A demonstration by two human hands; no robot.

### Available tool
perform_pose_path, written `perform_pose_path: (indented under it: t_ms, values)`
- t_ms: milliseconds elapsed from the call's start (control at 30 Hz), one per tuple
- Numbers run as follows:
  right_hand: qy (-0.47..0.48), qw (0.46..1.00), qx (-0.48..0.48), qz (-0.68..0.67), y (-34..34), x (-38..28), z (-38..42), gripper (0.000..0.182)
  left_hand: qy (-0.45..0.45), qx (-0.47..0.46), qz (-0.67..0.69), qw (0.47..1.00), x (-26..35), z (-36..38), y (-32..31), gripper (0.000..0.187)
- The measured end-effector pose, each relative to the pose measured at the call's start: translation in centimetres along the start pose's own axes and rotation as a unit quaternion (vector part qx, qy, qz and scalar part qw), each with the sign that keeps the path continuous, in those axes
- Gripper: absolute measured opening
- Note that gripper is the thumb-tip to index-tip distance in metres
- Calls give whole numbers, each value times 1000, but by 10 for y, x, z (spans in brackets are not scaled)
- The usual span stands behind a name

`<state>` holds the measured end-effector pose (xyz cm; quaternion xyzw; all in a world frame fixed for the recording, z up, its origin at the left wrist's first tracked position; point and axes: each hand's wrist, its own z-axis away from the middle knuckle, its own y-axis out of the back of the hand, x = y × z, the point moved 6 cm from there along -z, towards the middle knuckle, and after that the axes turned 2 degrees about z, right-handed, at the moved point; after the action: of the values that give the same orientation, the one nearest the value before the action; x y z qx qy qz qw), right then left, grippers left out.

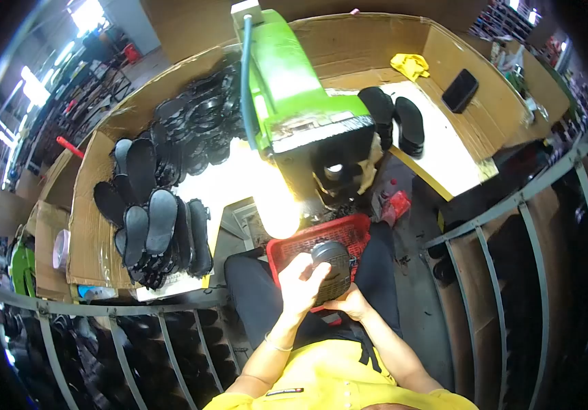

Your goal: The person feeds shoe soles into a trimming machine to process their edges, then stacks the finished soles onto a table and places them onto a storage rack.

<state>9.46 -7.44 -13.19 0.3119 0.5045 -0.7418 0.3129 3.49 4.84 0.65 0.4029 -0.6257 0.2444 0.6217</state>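
Observation:
A black shoe sole (336, 269) with a textured face is held above my lap, over a red plastic basket (282, 251). My left hand (299, 283) is closed at the sole's left edge, thumb and fingers bent against it; whether it also pinches a thin scrap is too small to make out. Gripping the lower end of the sole is my right hand (351, 305), its fingers partly hidden beneath. A green machine (290, 75) with a dark head (335, 160) stands just beyond the basket, a bright lamp (275, 205) glowing at its left side.
Heaps of black soles (162, 222) lie on the left tabletop inside cardboard walls (96, 239). To the machine's right are more soles (409, 126), a yellow cloth (410, 66) and a dark phone (460, 90). Metal rails (492, 266) curve along both sides, with soles behind them.

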Motion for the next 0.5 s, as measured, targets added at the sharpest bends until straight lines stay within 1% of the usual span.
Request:
perform_pose_path:
  t_ms: [33, 67, 100, 167, 200, 267, 300, 367, 400, 467, 500]
  values:
    - [15, 1000, 6, -24, -2, -2, 2, 70, 5, -6, -10, 1000, 6, 1, -4, 15]
    - [70, 997, 23, 12, 4, 4, 1, 70, -18, -4, 1, 1000, 11, 0, -9, 16]
    - [91, 995, 32, -10, 5, -5, -25, 71, -56, -2, 8, 998, 10, -26, -12, 18]
    - [109, 990, 68, -57, 0, -9, -22, 74, -88, -1, 8, 996, 15, -36, -23, 20]
    - [121, 988, 76, -58, -5, -17, -22, 63, -82, 9, 4, 997, 14, -44, -27, 20]
    - [120, 986, 55, -104, 1, -11, -31, 50, -69, 27, -6, 997, 9, -57, -28, 21]
    - [120, 984, 46, -124, 3, -14, -33, 44, -69, 33, 20, 997, 13, -58, -27, 22]
    - [144, 980, 93, -105, 10, -20, -29, 41, -67, 44, 69, 994, 23, -58, -20, 24]
    - [156, 976, 108, -104, 12, -23, -24, 42, -29, 29, 67, 997, 12, -55, -19, 22]
    - [182, 968, 128, -114, 15, -31, -13, 43, -74, 37, 45, 996, 0, -51, -16, 20]
    - [193, 968, 121, -108, 21, -34, -7, 42, -96, 41, 35, 994, 1, -51, -15, 19]
